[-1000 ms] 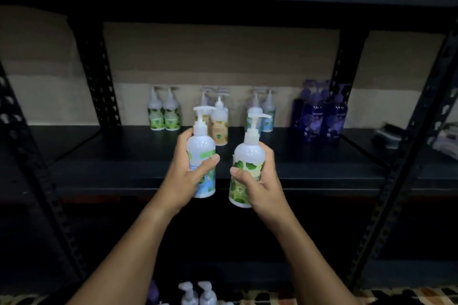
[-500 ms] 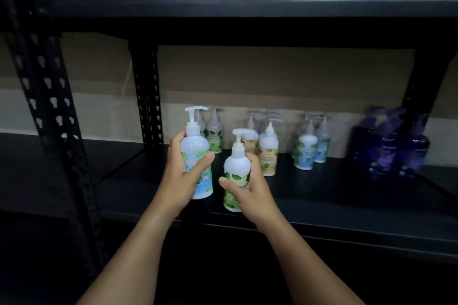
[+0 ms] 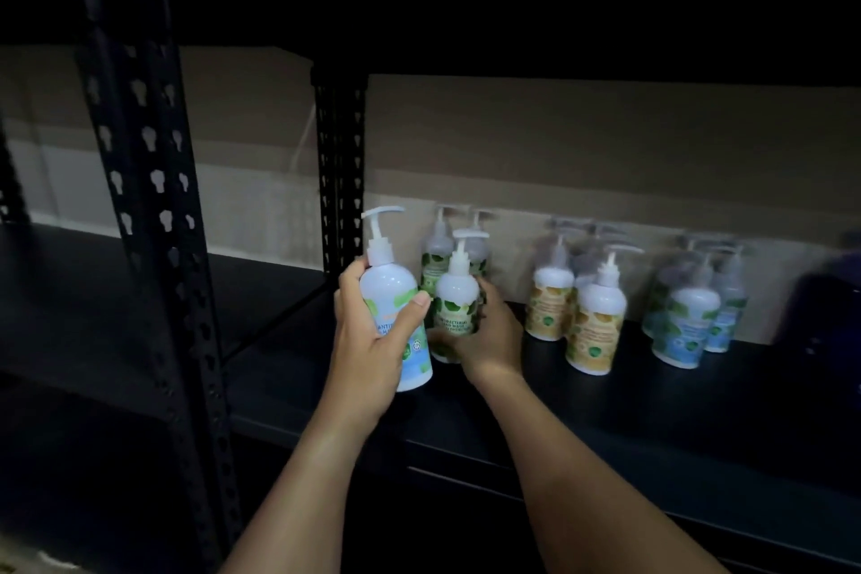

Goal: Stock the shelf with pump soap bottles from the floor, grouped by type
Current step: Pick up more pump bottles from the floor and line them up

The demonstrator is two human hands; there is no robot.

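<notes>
Both bare forearms reach up and forward from the bottom edge, converging over the shelf (image 3: 652, 396) front. The left hand (image 3: 372, 340) grips a blue-label bottle (image 3: 396, 322), thumb across its front, fingers curled behind, the bottle tilted slightly. The right hand (image 3: 489, 336), just beside and farther in, wraps a green-label bottle (image 3: 456, 308) from behind, palm turned left, wrist bent.

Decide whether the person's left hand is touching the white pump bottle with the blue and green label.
Touching. The head view shows the left hand wrapped round the white pump bottle with the blue and green label, thumb across its front.
</notes>
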